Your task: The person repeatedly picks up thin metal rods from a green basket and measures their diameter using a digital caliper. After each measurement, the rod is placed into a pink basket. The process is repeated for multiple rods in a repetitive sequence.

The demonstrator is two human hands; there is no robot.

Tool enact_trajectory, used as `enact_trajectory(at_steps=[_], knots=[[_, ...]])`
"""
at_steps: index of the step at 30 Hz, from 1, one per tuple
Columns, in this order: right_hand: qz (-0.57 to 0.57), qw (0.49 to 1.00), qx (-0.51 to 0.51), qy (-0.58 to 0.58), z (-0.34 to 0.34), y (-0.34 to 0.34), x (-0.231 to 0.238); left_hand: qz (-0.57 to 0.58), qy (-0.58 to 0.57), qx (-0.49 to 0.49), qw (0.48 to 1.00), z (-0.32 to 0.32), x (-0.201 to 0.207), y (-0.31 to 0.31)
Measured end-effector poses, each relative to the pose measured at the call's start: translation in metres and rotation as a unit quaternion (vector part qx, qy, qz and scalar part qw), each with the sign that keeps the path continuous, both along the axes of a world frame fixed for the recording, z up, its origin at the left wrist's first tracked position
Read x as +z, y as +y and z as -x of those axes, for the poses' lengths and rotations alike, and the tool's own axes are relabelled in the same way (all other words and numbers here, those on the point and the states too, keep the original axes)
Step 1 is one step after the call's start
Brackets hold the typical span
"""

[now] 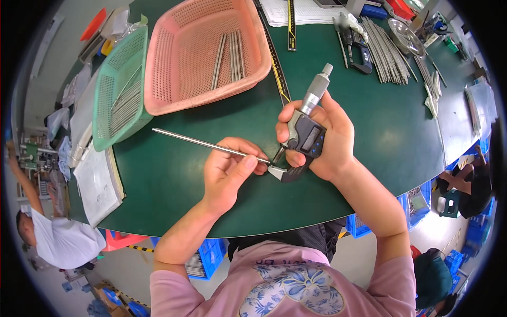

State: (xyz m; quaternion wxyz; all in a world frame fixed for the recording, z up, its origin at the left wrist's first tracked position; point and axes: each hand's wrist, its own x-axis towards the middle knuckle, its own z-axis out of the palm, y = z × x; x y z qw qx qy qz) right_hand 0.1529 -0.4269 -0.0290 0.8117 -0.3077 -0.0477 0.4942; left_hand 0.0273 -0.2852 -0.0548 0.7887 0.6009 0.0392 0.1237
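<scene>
My left hand [231, 170] pinches a thin metal rod [193, 140] near its right end, thumb on top. The rod slants up to the left over the green table [169, 195]. In my right hand [331, 132] is a digital micrometer [304, 136], with my fingers wrapped round its dark frame. Its grey thimble points up and away, and its jaws open toward my left hand. The rod's right end lies at the gap between the jaws; whether both jaws touch it I cannot tell.
A pink basket [206, 99] with several rods stands at the far left, beside a green basket [100, 134] of rods. A second micrometer [360, 55] lies next to a rod pile [384, 53] at the far right. Papers [99, 185] lie at the left edge. Other people are nearby.
</scene>
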Motion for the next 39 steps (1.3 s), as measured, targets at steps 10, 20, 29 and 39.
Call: enact_trajectory(at_steps=[10,20,29,39], knots=[[-0.011,1.000,0.020,0.005,-0.0012,0.0010,-0.0023,0.046,0.015,-0.050,0.998,-0.0013,-0.0017,0.0000],[0.022,0.998,0.007,-0.055,0.0034,0.0040,-0.0016,0.043,0.005,-0.058,0.997,0.0001,-0.0025,0.0015],[0.014,1.000,0.015,-0.004,0.0028,0.0022,-0.0004,0.034,0.003,-0.057,0.998,-0.0018,-0.0014,0.0008],[0.046,0.997,-0.011,-0.065,0.0039,0.0039,-0.0028,0.035,0.062,-0.025,0.997,-0.0026,0.0001,-0.0001]])
